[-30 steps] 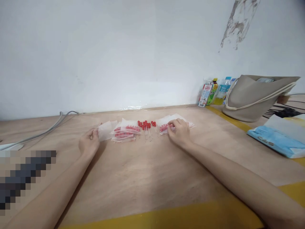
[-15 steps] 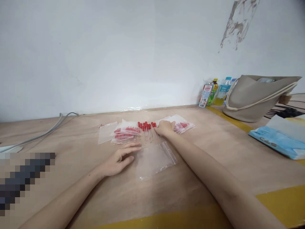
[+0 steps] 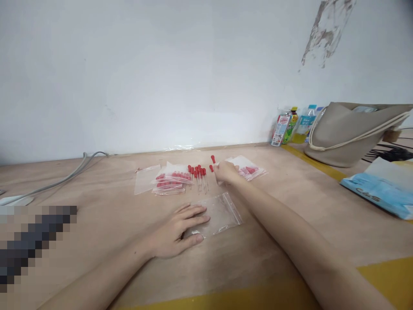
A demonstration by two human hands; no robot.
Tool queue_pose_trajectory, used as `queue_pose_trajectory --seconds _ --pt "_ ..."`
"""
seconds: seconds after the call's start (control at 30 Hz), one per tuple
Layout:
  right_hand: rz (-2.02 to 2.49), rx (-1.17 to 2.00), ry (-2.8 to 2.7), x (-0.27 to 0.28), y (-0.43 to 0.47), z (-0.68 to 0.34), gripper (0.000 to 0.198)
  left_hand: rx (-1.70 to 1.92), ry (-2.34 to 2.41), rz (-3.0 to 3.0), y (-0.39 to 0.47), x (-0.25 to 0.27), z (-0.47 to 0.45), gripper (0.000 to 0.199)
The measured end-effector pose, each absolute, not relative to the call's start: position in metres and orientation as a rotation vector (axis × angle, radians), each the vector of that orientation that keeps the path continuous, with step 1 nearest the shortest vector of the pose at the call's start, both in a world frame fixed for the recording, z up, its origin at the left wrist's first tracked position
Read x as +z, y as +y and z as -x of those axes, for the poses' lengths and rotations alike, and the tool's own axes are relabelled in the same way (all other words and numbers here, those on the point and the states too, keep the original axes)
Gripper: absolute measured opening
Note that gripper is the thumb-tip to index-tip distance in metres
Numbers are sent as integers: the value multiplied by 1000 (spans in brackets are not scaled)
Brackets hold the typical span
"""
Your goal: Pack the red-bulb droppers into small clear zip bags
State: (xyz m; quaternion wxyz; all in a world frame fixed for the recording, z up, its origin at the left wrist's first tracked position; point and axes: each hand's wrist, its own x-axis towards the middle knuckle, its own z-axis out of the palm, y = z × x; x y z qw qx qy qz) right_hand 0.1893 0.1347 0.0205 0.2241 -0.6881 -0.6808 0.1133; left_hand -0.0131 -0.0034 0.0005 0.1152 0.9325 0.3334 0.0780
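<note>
My left hand (image 3: pixel 176 232) lies with its fingers spread over the left part of a clear zip bag (image 3: pixel 222 215) on the table. Farther back, my right hand (image 3: pixel 226 172) is closed in a pinch on droppers with red bulbs; two bulbs (image 3: pixel 213 159) stick out past its fingertips, and their thin stems are hidden. Just left of that hand is a loose group of similar red-bulbed droppers (image 3: pixel 199 172). A stack of clear bags with red bulbs inside (image 3: pixel 169 186) lies left of the group. More bags with red contents (image 3: pixel 253 171) lie behind my right wrist.
A flat bag (image 3: pixel 146 180) lies left of the stack. Grey cables (image 3: pixel 69 174) cross the table at left, by a pixelated dark object (image 3: pixel 35 237). Bottles and a carton (image 3: pixel 280 130), a beige bag (image 3: pixel 345 133) and a blue packet (image 3: pixel 374 193) are at right. The wall (image 3: pixel 145 86) bounds the back.
My left hand has moved right and now rests on the clear bag. My right hand has drawn two red-bulbed droppers away from the group, their bulbs now tilted beside its fingertips.
</note>
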Motion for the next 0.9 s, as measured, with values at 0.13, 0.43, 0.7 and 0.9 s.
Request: queue_pose_trajectory --seconds 0.13,0.43,0.7,0.9 --pt "1436 426 -1752 13 120 -219 24 204 948 -2766 -4 3 14 44" --pt "1060 946 -1270 -23 57 -268 81 238 892 -2788 5 -1 17 45" --pt "1045 974 -1230 -32 51 -259 70 239 874 -2799 4 -1 17 45" --pt "1025 1024 -1238 -33 47 -258 67 244 878 -2797 4 -1 17 46"
